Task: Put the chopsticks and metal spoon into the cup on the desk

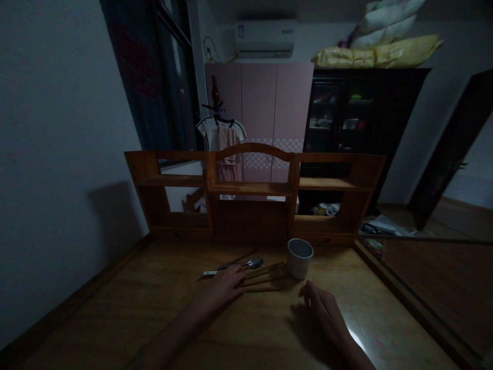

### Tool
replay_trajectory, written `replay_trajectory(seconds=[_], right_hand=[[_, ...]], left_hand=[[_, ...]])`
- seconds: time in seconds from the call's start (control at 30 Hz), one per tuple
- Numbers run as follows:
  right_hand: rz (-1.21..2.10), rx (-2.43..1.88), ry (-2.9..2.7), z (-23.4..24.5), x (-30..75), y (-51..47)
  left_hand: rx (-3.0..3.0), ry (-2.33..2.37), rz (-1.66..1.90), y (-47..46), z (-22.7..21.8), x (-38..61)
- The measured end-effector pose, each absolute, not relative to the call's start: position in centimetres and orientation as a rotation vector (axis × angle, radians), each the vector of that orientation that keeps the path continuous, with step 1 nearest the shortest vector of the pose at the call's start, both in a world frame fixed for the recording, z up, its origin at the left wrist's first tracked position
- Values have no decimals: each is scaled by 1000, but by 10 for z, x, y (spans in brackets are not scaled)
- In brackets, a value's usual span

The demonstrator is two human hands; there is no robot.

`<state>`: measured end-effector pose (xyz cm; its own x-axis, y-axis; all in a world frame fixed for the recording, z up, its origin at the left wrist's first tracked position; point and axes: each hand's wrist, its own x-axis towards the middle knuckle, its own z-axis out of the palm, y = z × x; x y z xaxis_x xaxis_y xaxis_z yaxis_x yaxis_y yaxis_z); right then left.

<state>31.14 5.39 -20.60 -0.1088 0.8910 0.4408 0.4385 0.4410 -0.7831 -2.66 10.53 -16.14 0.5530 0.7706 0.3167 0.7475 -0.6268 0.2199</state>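
My left hand (pixel 229 281) lies over several thin sticks that look like chopsticks (pixel 264 281) on the wooden tabletop. Its fingers are stretched across them, with the thumb apart. Just beyond those fingers is a spoon (pixel 256 262) with a shiny metal bowl. A utensil with a white handle end (pixel 210 273) pokes out to the left of the hand; its other part is covered. My right hand (pixel 325 308) hovers low over the table, fingers loosely bent, with nothing visible in them. A grey metal cup (pixel 298 264) stands upright just past its fingertips, not touched.
A wooden shelf unit (pixel 252 190) rises along the table's far edge. The white wall (pixel 69 154) borders the table at left, and a raised wooden edge (pixel 400 293) runs along the right. Behind are a pink wardrobe (pixel 258 103) and a dark cabinet (pixel 346 113). The light is dim.
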Motion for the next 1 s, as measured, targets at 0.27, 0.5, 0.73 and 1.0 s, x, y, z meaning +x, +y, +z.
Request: replay_trajectory(seconds=[0.27,0.5,0.73,1.0], right_hand=[[578,-1144,-1751,-204,310,53],[597,-1169,-1744,-204,310,53],[592,-1177,-1743,-203,308,52],[607,-1172,-1734,-203,309,52]], left_hand=[[2719,1355,596,99,-151,-22],[2758,1438,608,107,-163,-22],[2797,1448,635,111,-168,-15],[2714,1300,717,106,-169,-6]])
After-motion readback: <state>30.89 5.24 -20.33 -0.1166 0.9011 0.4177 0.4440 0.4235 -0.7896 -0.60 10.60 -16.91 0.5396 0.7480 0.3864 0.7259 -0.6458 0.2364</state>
